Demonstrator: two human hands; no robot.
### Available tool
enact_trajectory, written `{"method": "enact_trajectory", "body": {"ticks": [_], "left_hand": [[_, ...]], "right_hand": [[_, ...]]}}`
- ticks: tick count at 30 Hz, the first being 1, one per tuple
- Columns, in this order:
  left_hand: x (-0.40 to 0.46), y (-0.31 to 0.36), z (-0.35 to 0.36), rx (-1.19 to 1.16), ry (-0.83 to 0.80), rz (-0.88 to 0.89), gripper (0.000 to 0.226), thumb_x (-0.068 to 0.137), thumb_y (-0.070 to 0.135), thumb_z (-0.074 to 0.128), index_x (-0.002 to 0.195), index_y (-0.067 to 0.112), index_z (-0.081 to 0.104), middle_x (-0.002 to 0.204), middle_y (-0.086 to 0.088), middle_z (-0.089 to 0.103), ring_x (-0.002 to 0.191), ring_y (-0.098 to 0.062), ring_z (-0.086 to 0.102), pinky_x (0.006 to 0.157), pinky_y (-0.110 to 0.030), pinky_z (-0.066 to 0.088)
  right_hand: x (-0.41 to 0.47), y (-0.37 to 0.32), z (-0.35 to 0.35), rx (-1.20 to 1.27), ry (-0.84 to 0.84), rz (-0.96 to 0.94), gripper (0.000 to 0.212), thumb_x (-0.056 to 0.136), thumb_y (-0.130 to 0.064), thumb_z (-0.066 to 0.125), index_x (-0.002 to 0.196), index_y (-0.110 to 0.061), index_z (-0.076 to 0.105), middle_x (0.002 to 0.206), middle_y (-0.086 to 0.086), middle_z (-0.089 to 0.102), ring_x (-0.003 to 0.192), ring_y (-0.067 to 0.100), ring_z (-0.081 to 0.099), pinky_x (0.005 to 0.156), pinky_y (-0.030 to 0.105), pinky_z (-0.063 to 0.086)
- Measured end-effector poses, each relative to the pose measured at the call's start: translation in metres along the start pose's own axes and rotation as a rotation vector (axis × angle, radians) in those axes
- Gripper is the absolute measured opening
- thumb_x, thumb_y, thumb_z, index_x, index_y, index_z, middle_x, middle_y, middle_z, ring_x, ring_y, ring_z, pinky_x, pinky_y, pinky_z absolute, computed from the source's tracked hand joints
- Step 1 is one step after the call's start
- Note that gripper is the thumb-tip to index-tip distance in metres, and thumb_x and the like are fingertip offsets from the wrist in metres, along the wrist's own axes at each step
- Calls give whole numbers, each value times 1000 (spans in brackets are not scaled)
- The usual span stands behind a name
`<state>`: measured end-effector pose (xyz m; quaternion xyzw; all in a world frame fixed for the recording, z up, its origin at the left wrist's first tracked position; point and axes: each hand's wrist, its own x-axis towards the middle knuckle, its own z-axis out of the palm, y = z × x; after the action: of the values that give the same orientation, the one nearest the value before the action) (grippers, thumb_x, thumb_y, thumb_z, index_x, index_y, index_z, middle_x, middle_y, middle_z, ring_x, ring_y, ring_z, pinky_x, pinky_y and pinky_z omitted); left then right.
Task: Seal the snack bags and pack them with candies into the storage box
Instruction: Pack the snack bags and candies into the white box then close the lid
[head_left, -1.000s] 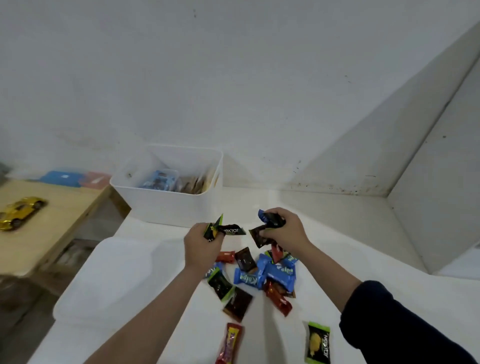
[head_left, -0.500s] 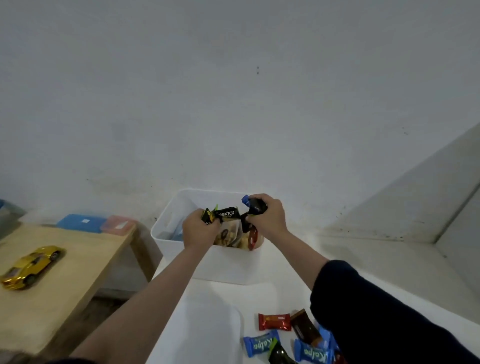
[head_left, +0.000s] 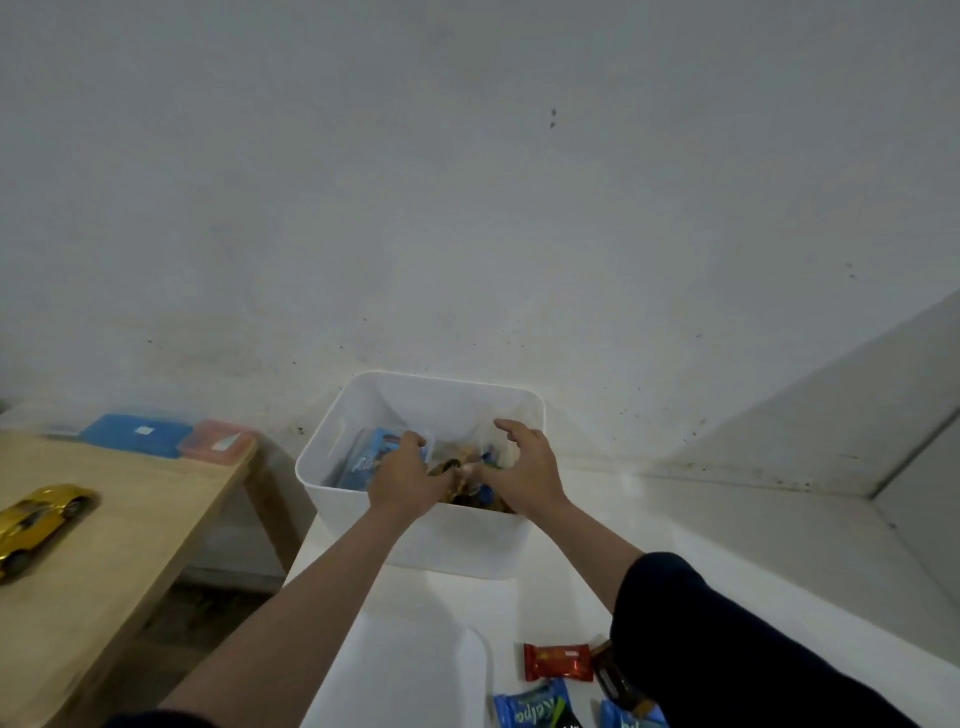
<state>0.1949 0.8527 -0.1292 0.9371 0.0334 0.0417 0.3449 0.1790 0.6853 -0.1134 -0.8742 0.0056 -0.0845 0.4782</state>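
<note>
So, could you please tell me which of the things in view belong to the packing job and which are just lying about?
Part of the job:
- white storage box, snack bags inside
- left hand and right hand over it
- red candy and blue candy on the counter
- white lid

Just lying about:
- gold toy car
- blue case
- pink case

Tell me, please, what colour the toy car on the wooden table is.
Shiny gold toy car, seen in the head view.
</note>
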Motion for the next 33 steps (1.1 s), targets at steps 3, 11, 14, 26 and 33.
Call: {"method": "enact_trajectory", "body": {"ticks": [3,11,14,26,33], "left_hand": [[-7,2,1,-21,3,66,52,79,47,68,115,14,52,101,-6,67,90,-22,64,70,-27,51],[-76,15,15,-24,228,363,34,82,19,66,110,3,60,114,-16,59,108,-32,54,91,-41,49],[-114,18,34,-53,220,352,37,80,20,68,114,6,60,126,-16,56,118,-32,51,99,-43,45],[-291,-4,135,105,-299,318,98,65,77,55,141,19,35,156,-5,17,146,-21,12,115,-47,12],[-345,-20,173,328,-581,189,145,33,101,37,145,31,-22,151,-4,-36,143,-27,-24,110,-63,-7]], "right_hand": [[-3,0,-1,-12,3,-5,67,71,-40,79,128,-22,51,121,2,53,103,8,47,85,18,35],[-50,4,-23,-69,46,-73,51,83,-26,68,129,-13,51,125,6,55,117,19,50,92,18,33],[-87,16,-37,-115,65,-96,47,85,-23,65,129,-11,51,126,5,55,119,18,49,94,15,31],[-311,164,-87,-542,78,290,70,82,-48,63,141,-17,39,152,9,31,142,26,24,110,54,21],[-384,224,-124,-647,1,698,109,68,-81,46,150,-29,-3,158,9,-18,145,34,-8,107,69,6]]}}
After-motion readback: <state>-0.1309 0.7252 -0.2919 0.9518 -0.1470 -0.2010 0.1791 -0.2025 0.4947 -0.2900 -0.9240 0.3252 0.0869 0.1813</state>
